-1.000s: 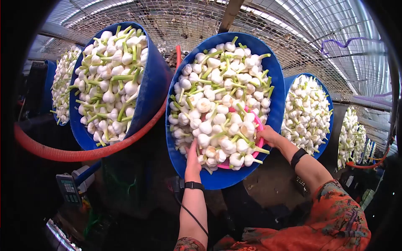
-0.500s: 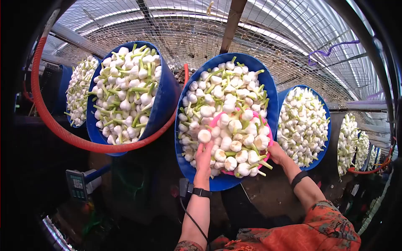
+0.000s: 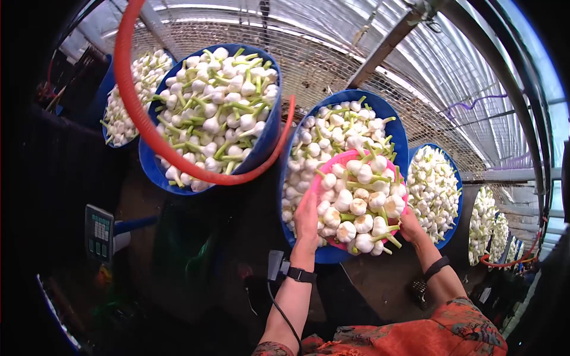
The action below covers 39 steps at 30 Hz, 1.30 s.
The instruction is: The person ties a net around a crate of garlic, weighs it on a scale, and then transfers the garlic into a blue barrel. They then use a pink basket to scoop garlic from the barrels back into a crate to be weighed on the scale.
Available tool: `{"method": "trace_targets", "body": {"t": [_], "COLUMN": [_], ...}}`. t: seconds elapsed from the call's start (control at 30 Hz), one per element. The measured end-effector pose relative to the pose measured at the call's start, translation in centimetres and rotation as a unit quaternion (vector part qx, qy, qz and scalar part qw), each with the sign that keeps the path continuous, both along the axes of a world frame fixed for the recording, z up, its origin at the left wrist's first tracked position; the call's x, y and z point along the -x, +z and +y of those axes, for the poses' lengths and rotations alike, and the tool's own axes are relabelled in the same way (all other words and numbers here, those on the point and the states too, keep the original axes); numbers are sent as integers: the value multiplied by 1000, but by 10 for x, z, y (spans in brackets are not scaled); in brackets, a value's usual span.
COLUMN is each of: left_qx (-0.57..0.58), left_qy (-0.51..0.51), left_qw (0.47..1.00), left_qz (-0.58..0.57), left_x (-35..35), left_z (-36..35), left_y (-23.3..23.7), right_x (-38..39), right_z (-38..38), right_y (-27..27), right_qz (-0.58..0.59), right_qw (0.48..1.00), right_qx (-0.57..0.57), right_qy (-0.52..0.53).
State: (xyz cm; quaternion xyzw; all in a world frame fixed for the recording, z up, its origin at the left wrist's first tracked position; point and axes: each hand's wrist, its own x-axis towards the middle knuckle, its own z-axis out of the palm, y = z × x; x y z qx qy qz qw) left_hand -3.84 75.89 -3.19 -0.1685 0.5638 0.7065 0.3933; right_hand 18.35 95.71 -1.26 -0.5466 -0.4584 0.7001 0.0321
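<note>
A pink basin, heaped with white garlic bulbs on short green stems, is between my two hands. My left hand is closed on its left rim, thumb up along the side. At the right rim, my right hand grips the basin, its fingers partly hidden behind the edge. The basin overlaps the front of a large blue tub, which is full of more garlic. A dark band is on each wrist.
Another blue tub of garlic stands left, with a red hose curving across it. More garlic-filled tubs line both sides. A scale's keypad display is at lower left. Wire mesh runs behind.
My left hand has gone from beside a garlic bulb to the basin's left rim. The basin's pink edge shows more now. The view has shifted, with the left tubs further right.
</note>
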Motion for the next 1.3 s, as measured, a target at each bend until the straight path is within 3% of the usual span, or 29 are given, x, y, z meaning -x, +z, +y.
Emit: {"method": "trace_targets", "body": {"t": [0.07,0.17,0.23,0.4,0.47,0.5,0.53,0.57,0.6,0.63,0.67,0.73,0.8,0.87,0.93,1.0,1.07,1.1,1.13,1.2,1.23,1.27,1.3], "left_qx": [-12,56,95,110,60,60,60,31,43,-8,-61,-25,12,-7,49,79,76,39,44,77,35,8,144], "left_qy": [-14,16,30,171,176,190,202,163,131,129,128,162,170,156,97,95,137,94,71,99,70,35,3], "left_qw": [1000,998,994,979,982,978,973,972,967,963,955,941,934,932,950,949,968,969,982,980,978,979,976], "left_qz": [6,30,39,31,-35,-66,-98,-165,-215,-238,-260,-295,-314,-327,-291,-289,-197,-225,-168,-156,-193,-199,-166], "left_x": [14,24,38,74,91,100,107,112,117,121,124,130,122,116,109,104,107,116,123,134,134,118,109], "left_z": [-38,-114,-177,-345,-417,-450,-481,-518,-553,-578,-592,-609,-630,-643,-645,-649,-650,-662,-668,-672,-676,-684,-676], "left_y": [9,-4,12,32,17,15,12,-3,-37,-50,-60,-70,-106,-116,-120,-120,-110,-100,-72,-47,-65,-126,-150], "right_x": [7,52,77,169,209,233,270,289,315,334,349,388,400,411,418,417,443,455,462,470,475,463,455], "right_z": [-27,-94,-140,-277,-331,-354,-371,-396,-413,-422,-424,-476,-495,-511,-518,-525,-536,-534,-541,-545,-550,-546,-544], "right_y": [4,39,44,29,7,2,10,1,-7,-30,-49,-31,-71,-69,-67,-76,-48,-47,-27,-18,-23,-28,-37], "right_qz": [-8,-16,-3,-17,12,29,-115,-24,-63,-171,-130,-251,-341,-348,-366,-393,-365,-372,-369,-373,-401,-398,-370], "right_qw": [1000,994,987,967,957,945,892,887,847,774,749,741,656,614,533,523,510,504,510,512,503,506,483], "right_qx": [-19,-22,-15,63,83,84,33,35,45,16,82,90,57,60,99,79,86,126,125,93,111,110,53], "right_qy": [16,106,159,246,276,316,437,459,525,610,644,616,670,706,757,752,774,770,767,769,757,757,792]}}
